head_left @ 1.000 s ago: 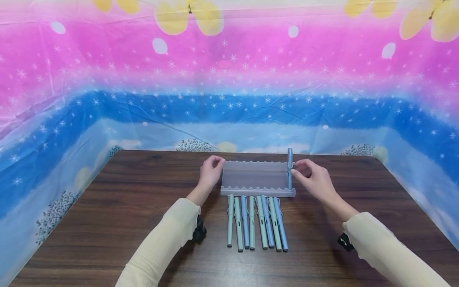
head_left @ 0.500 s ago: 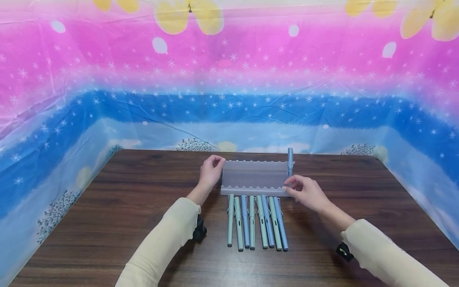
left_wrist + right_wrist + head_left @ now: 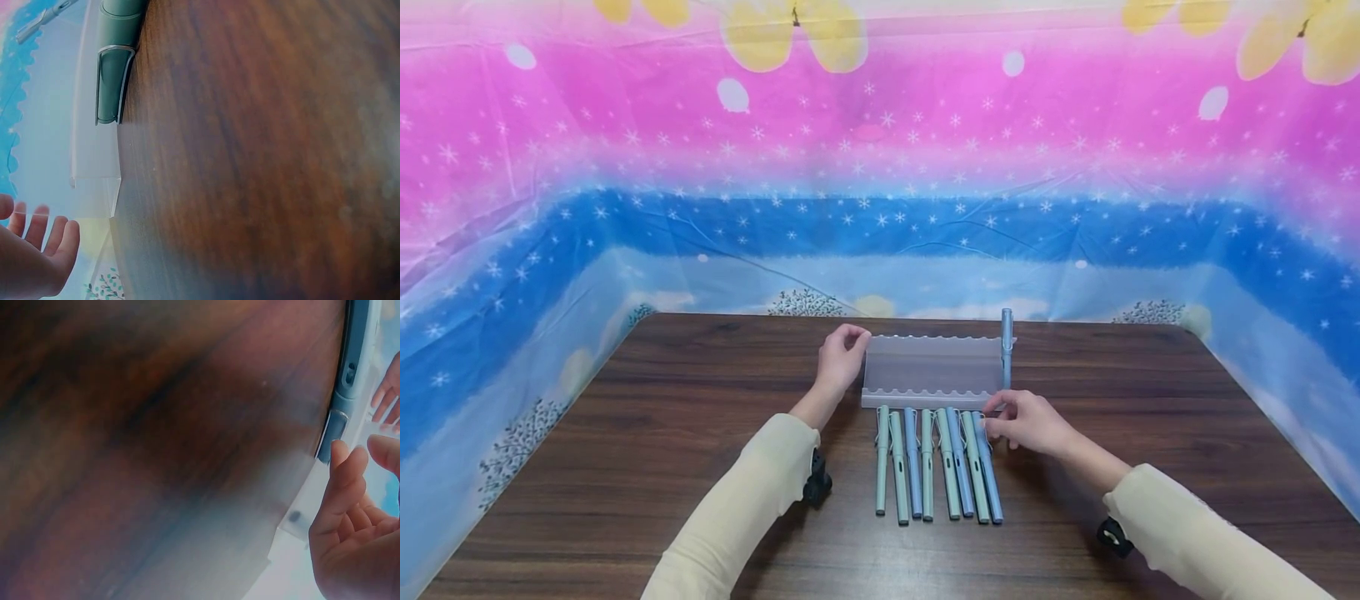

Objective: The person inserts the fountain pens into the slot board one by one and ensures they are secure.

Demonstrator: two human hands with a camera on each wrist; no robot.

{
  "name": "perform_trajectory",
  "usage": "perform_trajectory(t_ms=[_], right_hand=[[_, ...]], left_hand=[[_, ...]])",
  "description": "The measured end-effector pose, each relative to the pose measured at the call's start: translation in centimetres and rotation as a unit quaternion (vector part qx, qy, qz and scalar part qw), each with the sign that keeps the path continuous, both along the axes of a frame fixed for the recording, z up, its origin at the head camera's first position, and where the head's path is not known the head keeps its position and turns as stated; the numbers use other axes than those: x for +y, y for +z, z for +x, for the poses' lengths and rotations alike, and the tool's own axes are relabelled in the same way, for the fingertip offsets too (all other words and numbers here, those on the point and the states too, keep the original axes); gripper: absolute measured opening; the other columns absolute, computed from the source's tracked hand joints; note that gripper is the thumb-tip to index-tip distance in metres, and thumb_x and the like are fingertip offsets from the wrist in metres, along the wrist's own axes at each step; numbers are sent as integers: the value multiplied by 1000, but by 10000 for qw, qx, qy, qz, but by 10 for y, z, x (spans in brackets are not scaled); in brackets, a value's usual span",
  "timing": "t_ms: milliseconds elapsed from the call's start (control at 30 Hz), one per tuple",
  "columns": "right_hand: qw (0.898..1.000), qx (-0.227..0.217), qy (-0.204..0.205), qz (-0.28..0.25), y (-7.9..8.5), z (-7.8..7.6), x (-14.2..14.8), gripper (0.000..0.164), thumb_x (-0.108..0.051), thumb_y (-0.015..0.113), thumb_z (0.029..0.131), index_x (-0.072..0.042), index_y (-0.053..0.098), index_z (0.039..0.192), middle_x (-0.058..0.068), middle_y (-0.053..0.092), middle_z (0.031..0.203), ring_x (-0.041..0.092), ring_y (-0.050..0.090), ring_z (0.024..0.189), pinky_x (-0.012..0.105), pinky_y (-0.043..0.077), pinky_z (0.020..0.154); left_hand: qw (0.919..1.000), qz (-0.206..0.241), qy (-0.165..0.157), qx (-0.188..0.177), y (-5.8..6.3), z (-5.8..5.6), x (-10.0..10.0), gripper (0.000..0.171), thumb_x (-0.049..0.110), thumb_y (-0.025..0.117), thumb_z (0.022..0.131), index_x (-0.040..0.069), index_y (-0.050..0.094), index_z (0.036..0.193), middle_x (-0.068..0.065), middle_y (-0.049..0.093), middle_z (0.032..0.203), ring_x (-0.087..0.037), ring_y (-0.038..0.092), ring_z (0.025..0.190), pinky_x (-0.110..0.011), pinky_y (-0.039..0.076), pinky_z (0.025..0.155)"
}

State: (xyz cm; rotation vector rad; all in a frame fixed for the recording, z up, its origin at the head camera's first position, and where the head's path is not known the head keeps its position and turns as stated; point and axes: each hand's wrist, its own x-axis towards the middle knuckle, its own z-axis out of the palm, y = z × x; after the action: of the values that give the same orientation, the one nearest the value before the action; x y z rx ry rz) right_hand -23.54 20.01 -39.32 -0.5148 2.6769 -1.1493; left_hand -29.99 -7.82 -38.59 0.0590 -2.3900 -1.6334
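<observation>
In the head view my left hand (image 3: 841, 358) pinches the upper left corner of a clear plastic pen rack (image 3: 932, 367) with scalloped edges. A blue pen (image 3: 1007, 333) stands in the rack's rightmost slot. My right hand (image 3: 1028, 423) is at the cap end of the rightmost blue pen (image 3: 990, 479) in the row before the rack. Thumb and index finger are apart there; the right wrist view has the fingertips (image 3: 339, 450) close to that pen's cap (image 3: 334, 434). Whether they touch it is unclear. The left wrist view shows a green pen (image 3: 119, 62) beside the rack.
Several green and blue pens lie side by side, caps toward the rack, such as this green pen (image 3: 881, 462). They rest on a dark wooden table (image 3: 700, 400). A patterned cloth (image 3: 880, 225) hangs around the table's back and sides.
My right hand has let go of the upright blue pen in the rack and come down and nearer, to the rightmost pen in the row. The left hand stays at the rack's corner.
</observation>
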Motion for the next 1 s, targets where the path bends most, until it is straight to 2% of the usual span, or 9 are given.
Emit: perform_trajectory(t_ms=[267, 533, 767, 1000], right_hand=[[9995, 127, -126, 265, -4, 3, -5, 22, -21, 64, 81, -6, 57, 95, 2, 54, 62, 18, 50, 46, 31, 41, 45], [9983, 266, -242, 448, -6, 4, -6, 25, -19, 67, 78, -6, 54, 94, 1, 52, 60, 17, 50, 45, 31, 41, 45], [9979, 115, -344, 539, -5, 3, -3, 32, -18, 68, 77, -4, 51, 100, 2, 52, 62, 16, 50, 46, 30, 41, 46], [9984, -159, -225, 494, -8, 3, -2, 36, -21, 68, 77, -5, 53, 106, 3, 51, 62, 18, 50, 46, 31, 42, 44]], left_hand=[[10000, 51, 1, -17, 0, 0, 0, 17, 19, 54, 88, 4, 59, 96, -9, 59, 99, -22, 52, 94, -34, 42, 81], [10000, 21, -4, 0, 0, 0, 0, 17, 19, 54, 89, 4, 59, 96, -9, 59, 97, -22, 52, 92, -33, 42, 79], [10000, -4, 6, 13, 0, -1, 0, 17, 19, 54, 88, 4, 59, 95, -9, 59, 97, -22, 52, 92, -34, 42, 80], [10000, 3, 40, -7, -1, 0, 1, 17, 18, 54, 88, 4, 59, 96, -9, 59, 97, -22, 52, 93, -34, 42, 80]])
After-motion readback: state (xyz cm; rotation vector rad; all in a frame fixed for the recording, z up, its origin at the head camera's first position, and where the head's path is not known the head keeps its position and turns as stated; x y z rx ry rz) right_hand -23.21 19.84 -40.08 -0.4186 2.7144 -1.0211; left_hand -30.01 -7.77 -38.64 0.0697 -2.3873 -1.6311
